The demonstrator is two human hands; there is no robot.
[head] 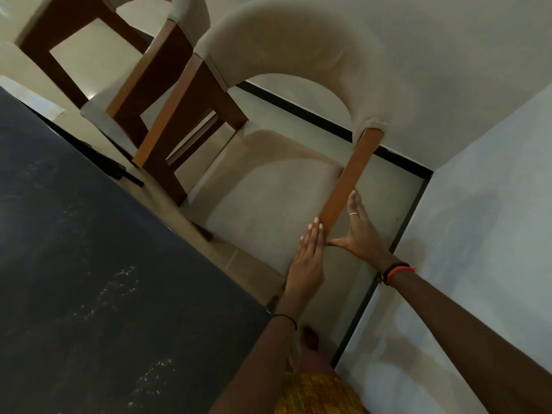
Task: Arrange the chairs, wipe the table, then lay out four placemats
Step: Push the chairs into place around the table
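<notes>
Beside the corner of a dark table [89,264], we look down at the nearest chair [263,210], a beige-cushioned dining chair with a curved padded backrest [298,43] on brown wooden posts. It stands between the table's edge and a pale wall [493,204]. Our two hands bracket the near wooden post [348,186], close together but not joined. The left hand [307,258] lies flat with straight fingers along the seat side of the post. The right hand [363,231], wearing a ring, lies flat along the outer side, thumb spread toward the post's foot. Neither hand curls round anything. A second chair [167,64] of the same make stands just beyond, further along the table. We judge this to be the chair-arranging step, with wiping and placemats yet to come: pale smears show on the tabletop and no placemats are in view. To do it well, we would guide rather than shove. Pushing on one post alone will likely swing the chair, so one hand is better moved to the backrest. Then we would slide the chair squarely toward the table, in line with its neighbour and away from the wall.
</notes>
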